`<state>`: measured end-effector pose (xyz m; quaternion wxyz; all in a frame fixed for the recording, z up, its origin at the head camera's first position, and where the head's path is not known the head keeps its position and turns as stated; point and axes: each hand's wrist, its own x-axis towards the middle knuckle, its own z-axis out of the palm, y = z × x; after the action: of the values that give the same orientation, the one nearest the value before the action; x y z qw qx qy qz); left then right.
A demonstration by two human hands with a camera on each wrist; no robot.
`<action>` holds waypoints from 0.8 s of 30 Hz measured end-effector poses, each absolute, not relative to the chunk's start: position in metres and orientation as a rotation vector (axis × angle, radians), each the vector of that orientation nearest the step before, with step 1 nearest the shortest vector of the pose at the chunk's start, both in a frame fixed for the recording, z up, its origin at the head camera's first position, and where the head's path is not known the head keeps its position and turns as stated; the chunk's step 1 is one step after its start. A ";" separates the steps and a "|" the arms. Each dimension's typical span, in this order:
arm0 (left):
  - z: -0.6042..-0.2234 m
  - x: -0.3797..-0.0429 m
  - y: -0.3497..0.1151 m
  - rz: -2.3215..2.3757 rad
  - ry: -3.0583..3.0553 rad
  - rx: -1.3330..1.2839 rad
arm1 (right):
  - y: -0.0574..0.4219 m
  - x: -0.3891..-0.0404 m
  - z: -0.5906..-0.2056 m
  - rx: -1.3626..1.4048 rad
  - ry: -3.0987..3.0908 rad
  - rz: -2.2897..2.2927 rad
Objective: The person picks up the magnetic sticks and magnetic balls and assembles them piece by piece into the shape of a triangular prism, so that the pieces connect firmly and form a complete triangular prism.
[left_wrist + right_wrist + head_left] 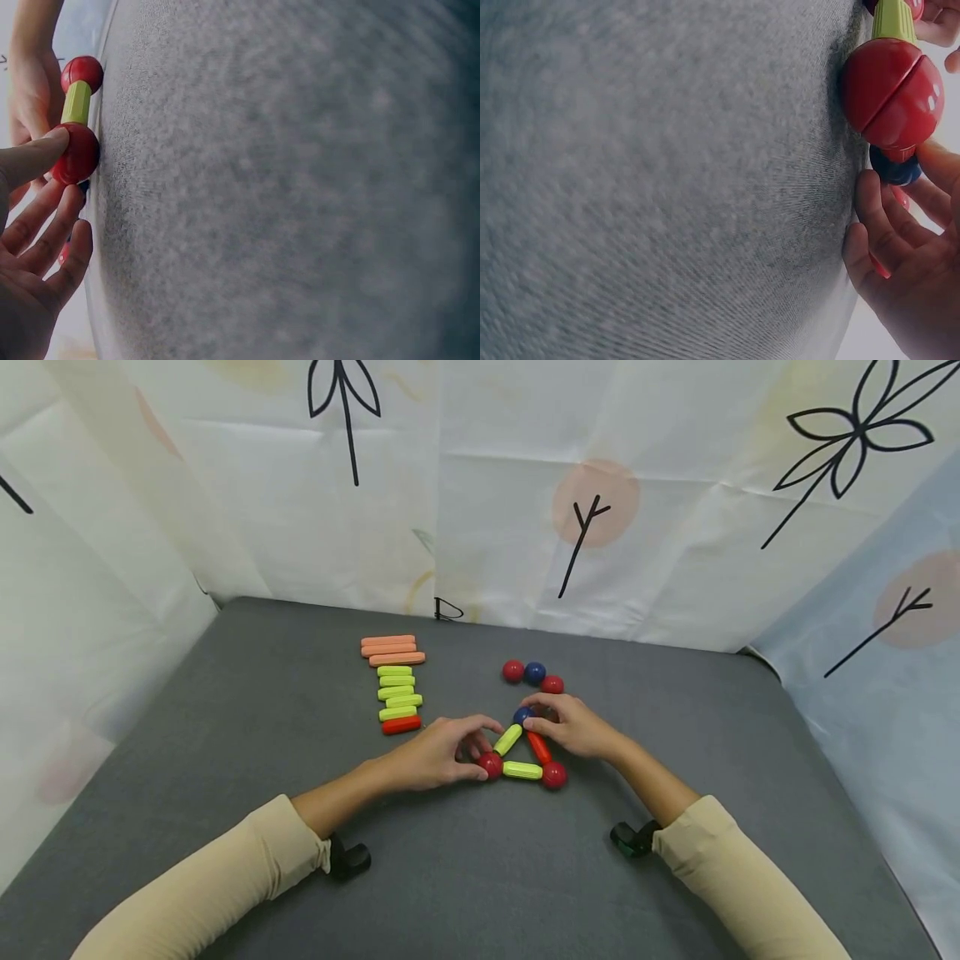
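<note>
A triangle of balls and short rods lies on the dark grey table. Its corners are a blue ball (pixel 523 717) at the top, a red ball (pixel 491 766) at left and another red ball (pixel 554 775) at right. Two yellow-green rods (pixel 522 770) and a red rod (pixel 538 747) form the sides. My left hand (pixel 442 752) pinches the left red ball between thumb and fingers, also seen in the left wrist view. With thumb and fingertips, my right hand (pixel 573 727) grips the blue ball; in the right wrist view the right red ball partly hides it.
Left of the triangle, a column holds several orange rods (pixel 388 650), several yellow-green rods (pixel 396 681) and one red rod (pixel 401 725). Beyond my right hand sit two red balls (pixel 513 671) and a blue ball (pixel 535 673). Patterned white cloth (pixel 495 527) hangs behind the table.
</note>
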<state>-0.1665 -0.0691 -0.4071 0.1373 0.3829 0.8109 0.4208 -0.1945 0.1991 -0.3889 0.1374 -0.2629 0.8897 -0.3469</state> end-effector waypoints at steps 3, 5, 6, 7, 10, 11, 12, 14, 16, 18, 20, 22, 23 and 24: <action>-0.408 -0.167 -0.068 1.214 2.341 1.112 | 0.198 -0.193 -0.388 -0.768 2.564 -1.005; -0.408 -0.167 -0.067 1.217 2.336 1.116 | 0.198 -0.192 -0.388 -0.768 2.563 -1.005; -0.408 -0.167 -0.067 1.221 2.333 1.116 | 0.197 -0.192 -0.388 -0.767 2.565 -1.003; -0.408 -0.167 -0.066 1.222 2.333 1.118 | 0.197 -0.192 -0.387 -0.760 2.566 -1.007; -0.408 -0.166 -0.065 1.229 2.333 1.120 | 0.199 -0.190 -0.386 -0.742 2.573 -1.011; -0.408 -0.166 -0.065 1.229 2.334 1.122 | 0.200 -0.189 -0.386 -0.740 2.572 -1.017; -0.408 -0.165 -0.065 1.229 2.336 1.121 | 0.201 -0.187 -0.386 -0.746 2.572 -1.022; -0.408 -0.165 -0.066 1.234 2.336 1.119 | 0.204 -0.183 -0.384 -0.744 2.562 -1.038; -0.407 -0.165 -0.069 1.246 2.335 1.108 | 0.209 -0.179 -0.383 -0.751 2.544 -1.059; -0.405 -0.165 -0.074 1.260 2.340 1.092 | 0.215 -0.174 -0.383 -0.755 2.532 -1.077; -0.402 -0.167 -0.083 1.275 2.357 1.076 | 0.221 -0.168 -0.382 -0.753 2.517 -1.093; -0.397 -0.169 -0.095 1.284 2.394 1.073 | 0.227 -0.162 -0.383 -0.759 2.507 -1.104; -0.394 -0.171 -0.102 1.284 2.425 1.068 | 0.229 -0.158 -0.383 -0.764 2.501 -1.110; -0.391 -0.172 -0.109 1.286 2.458 1.063 | 0.230 -0.154 -0.384 -0.766 2.495 -1.114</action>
<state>-0.1719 -0.1086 -0.3913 0.0852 0.3565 0.8244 0.4312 -0.1544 0.2304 -0.3836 0.1514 -0.2669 0.8690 -0.3882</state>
